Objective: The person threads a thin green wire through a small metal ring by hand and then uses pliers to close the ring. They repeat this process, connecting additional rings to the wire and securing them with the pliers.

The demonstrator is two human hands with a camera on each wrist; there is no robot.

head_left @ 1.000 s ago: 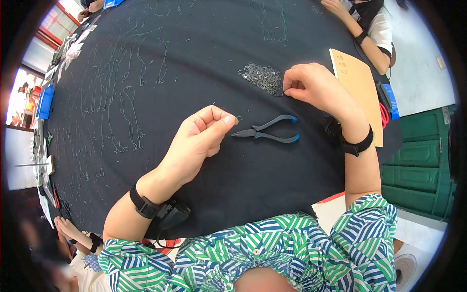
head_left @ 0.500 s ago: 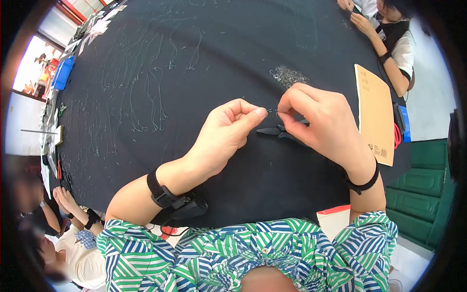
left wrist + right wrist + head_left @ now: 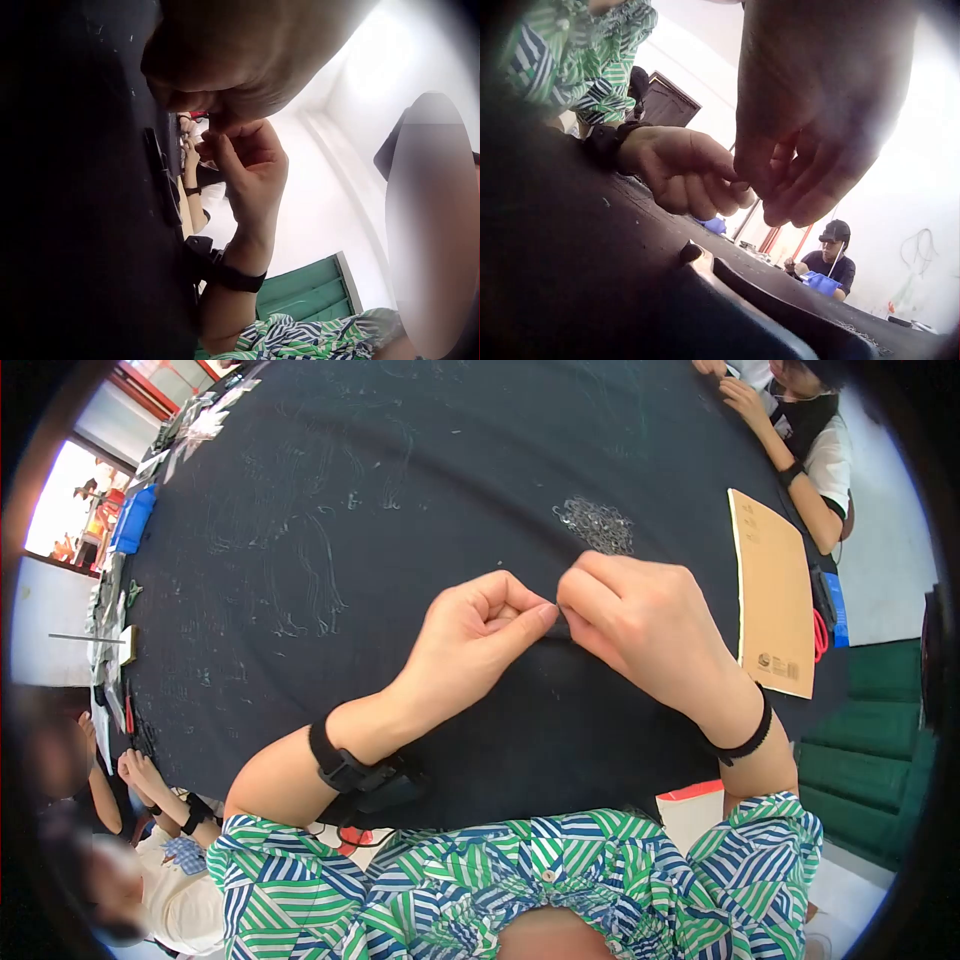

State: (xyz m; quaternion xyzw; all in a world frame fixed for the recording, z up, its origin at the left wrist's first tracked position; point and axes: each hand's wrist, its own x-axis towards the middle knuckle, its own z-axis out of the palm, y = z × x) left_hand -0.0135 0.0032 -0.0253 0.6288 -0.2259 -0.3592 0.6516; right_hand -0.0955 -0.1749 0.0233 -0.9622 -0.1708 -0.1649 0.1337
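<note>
Over the black cloth point(image 3: 500, 740), the left hand point(image 3: 475, 640) and right hand point(image 3: 640, 625) meet at their fingertips in the head view. Each pinches with thumb and forefinger; the tiny piece between them is almost wholly hidden. The right wrist view shows the left hand point(image 3: 694, 169) and right hand point(image 3: 817, 112) close together, fingers curled. Pliers point(image 3: 742, 319) lie on the cloth below them, mostly covered by the right hand in the head view. A heap of small metal pieces point(image 3: 597, 525) lies just beyond the right hand.
Thin looped threads point(image 3: 325, 585) lie across the cloth on the left. On the right are a brown paper pad point(image 3: 775, 595), a red-handled tool point(image 3: 821, 635) and a blue item point(image 3: 835, 605). Other people sit at the table's upper right and lower left.
The right hand has come from the metal heap to the left hand's fingertips, covering the pliers. The small gap between the fingertips half a second ago has closed. The head view has shifted.
</note>
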